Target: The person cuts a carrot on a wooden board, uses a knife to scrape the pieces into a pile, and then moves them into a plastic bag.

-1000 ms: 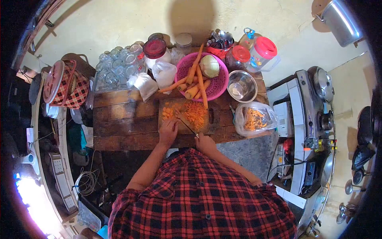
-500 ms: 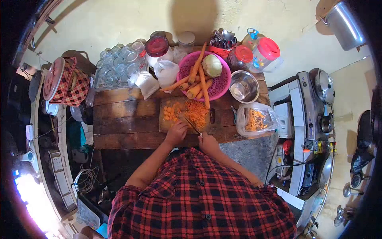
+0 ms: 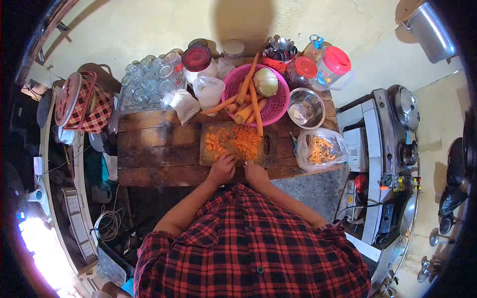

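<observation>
Wood tbl (image 3: pixel 159 146) w/ cutting bd (image 3: pixel 208 159), stove (image 3: pixel 381 114) to R, pale wall (image 3: pixel 164 25) behind.

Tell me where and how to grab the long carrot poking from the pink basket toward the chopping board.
I'd probably pinch the long carrot by its near end, from the side of the chopping board: that end juts out past the pink basket, while its far part lies beside other carrots.

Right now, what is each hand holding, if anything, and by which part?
The right hand holds a knife by its handle; for the left hand, it cannot be told.
</observation>
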`<state>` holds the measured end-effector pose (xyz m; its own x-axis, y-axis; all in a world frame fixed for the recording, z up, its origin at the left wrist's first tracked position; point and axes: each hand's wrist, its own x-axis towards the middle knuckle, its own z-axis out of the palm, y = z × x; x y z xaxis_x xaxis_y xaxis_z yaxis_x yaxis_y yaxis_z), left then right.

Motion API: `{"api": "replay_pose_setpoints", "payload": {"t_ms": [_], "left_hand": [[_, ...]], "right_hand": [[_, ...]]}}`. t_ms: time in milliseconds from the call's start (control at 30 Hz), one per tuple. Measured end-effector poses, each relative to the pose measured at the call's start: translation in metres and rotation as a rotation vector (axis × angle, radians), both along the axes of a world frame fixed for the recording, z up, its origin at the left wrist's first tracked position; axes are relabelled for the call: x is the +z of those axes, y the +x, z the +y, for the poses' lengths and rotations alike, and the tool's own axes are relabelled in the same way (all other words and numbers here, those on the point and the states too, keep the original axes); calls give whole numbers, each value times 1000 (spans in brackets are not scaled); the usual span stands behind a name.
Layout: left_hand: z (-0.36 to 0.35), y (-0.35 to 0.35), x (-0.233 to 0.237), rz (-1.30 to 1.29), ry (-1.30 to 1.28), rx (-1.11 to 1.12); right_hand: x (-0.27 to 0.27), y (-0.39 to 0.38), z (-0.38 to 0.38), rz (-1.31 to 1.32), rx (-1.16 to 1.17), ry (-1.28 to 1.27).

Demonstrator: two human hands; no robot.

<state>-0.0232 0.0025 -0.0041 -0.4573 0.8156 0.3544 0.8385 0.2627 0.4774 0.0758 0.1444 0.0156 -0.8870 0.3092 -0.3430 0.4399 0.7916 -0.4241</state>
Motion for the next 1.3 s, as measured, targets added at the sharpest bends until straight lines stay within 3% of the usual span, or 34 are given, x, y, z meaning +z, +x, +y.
{"api": "replay_pose_setpoints", "payload": {"t_ms": [367, 700, 1067, 1300], "left_hand": [[-3, 0, -4, -23, 25, -11], [-3, 2, -2, -75, 14, -4], [-5, 5, -3, -22, 11, 23], [-5, 6, -2, -30, 25, 24]], "right_hand": [[-20, 6, -2, -2, 8, -24], [-3, 20, 0, 64, 14, -53], [15, 5, -6, -74, -40, -90], [-4, 4, -10, -79, -45, -65]]}}
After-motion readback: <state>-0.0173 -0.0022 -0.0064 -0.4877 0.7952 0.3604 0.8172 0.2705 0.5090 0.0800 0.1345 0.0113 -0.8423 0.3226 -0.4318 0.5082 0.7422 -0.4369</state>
